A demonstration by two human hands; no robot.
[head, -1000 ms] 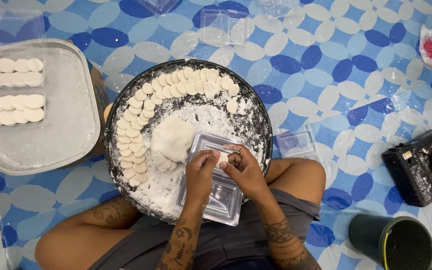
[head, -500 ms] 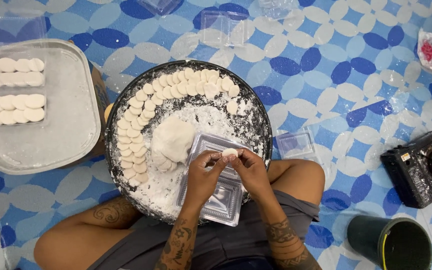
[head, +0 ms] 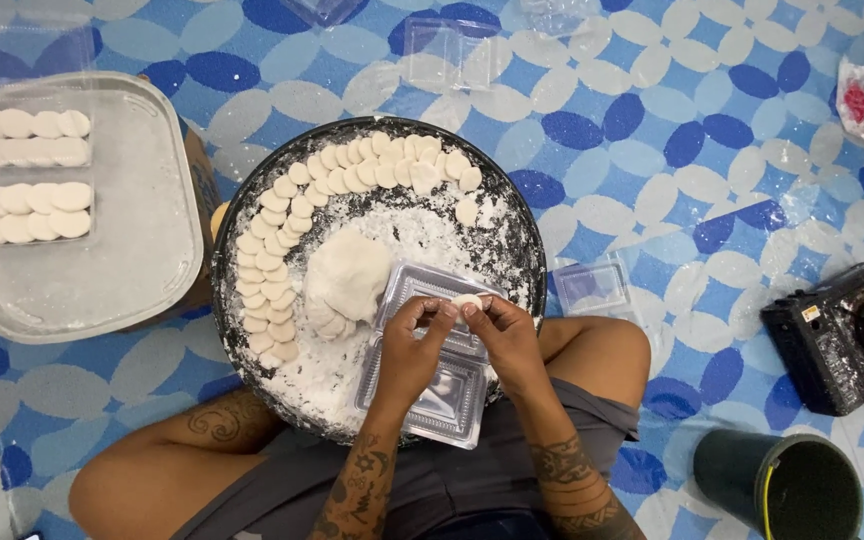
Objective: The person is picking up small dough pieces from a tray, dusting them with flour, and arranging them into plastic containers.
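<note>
Hands meet over open clear clamshell box (head: 432, 365): left hand (head: 414, 345) and right hand (head: 500, 338) pinch small white dough disc (head: 467, 301) between fingertips. Box rests in floured round tray (head: 252, 190), keeping loose flour contained; finished discs (head: 282, 225) line rim.

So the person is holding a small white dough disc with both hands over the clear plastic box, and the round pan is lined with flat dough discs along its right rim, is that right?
Not quite: the head view shows the flat dough discs lining the left and top rim of the round pan, not the right. The rest holds: the left hand and right hand pinch a small white dough disc over the clear plastic box.
</note>
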